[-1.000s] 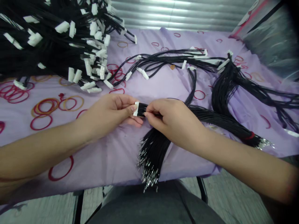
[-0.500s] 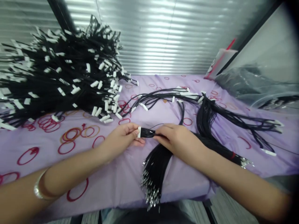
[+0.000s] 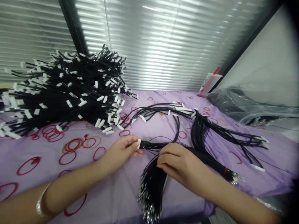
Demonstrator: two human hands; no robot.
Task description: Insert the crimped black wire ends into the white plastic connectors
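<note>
Head cam: white connector (image 3: 139, 144) held in L hand (image 3: 123, 150) grip, approx. mid-tabletop (image 3: 112, 199); R hand (image 3: 178, 158) grip narrow at loose blk wire bundle (image 3: 153, 180), wire held or not can't be told. Connector best held square, wires singled w/o tangling. Near edge to be minded by metal tips (image 3: 149, 214); elbow rm found nr left, among rubber bands (image 3: 35, 160).

Purple-covered table (image 3: 112, 196), heap of white-ended black cables (image 3: 79, 90), scattered rubber bands (image 3: 66, 145), silver-tipped wire bundle (image 3: 153, 183), cup (image 3: 209, 84)
</note>
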